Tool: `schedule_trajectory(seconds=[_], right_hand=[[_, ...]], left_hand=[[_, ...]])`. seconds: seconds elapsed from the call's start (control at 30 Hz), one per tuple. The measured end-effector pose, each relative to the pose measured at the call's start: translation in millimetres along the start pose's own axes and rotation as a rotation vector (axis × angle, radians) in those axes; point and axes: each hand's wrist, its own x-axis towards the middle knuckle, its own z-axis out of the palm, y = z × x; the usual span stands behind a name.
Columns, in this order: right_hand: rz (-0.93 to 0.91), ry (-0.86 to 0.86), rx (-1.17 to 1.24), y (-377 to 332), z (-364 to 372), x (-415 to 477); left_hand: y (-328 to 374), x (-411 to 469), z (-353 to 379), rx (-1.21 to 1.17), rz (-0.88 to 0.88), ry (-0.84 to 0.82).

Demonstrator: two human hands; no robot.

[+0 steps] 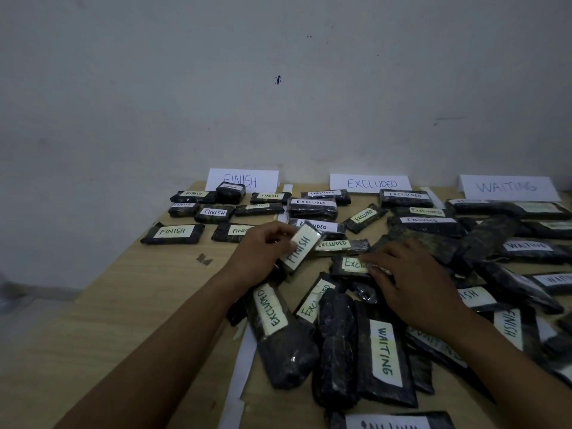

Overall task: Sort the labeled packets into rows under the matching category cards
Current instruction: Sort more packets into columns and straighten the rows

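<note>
Head view: the left hand (263, 246) is curled round the FINISH packet (301, 247), gripping it by one end so that it tilts up off the pile, near the middle of the wooden tabletop (123, 289). The right hand (411, 280) lies just beside it – fingers spread over a packet marked EXCLUDED (351, 264), seemingly resting on it rather than clutching it, though the dim light hides the thumb.

Three white cards stand along the far edge against the wall: the FINISH card (244, 180) towards the far left corner, the EXCLUDED card (371, 183) in the middle and the WAITING card (507, 187) on the right. Under each lie dark packets with matching labels – the sorted FINISH rows (173, 233), the sorted EXCLUDED rows (405, 198) and the sorted WAITING group (529, 245) (this last one loose and overlapping).

Towards the near edge sits a mixed heap (337, 345), its packets overlapping at all angles, among them one reading WAITING (385, 351). A white paper strip (244, 360) runs from the near edge towards the heap's left side
</note>
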Motion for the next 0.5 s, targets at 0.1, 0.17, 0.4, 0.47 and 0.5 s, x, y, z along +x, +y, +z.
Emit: schedule_trajectory(seconds=[0.1,0.17,0.4,0.47,0.5], right_hand=[[-0.010,0.015,-0.015,-1.1,0.6,0.2],[-0.008,0.036,-0.007,-4.0,-0.5,0.1],[-0.048,0.033,0.108,-16.4,-5.8,0.3],[-0.073,0.000,0.118,-16.7,-4.6,-0.5],[-0.083,-0.008,0.118,-16.4,-4.0,-0.8]], left_hand=[[6.1,-0.5,-2.1,-0.224,-0.003,0.063],[8.2,1.1,-9.1,-0.338,-0.029,0.074],[-8.1,12.8,-61.0,-0.023,-0.066,0.149],[-20.1,14.3,-68.0,0.116,-0.114,0.128],[-25.1,15.7,-70.4,0.173,-0.133,0.108]])
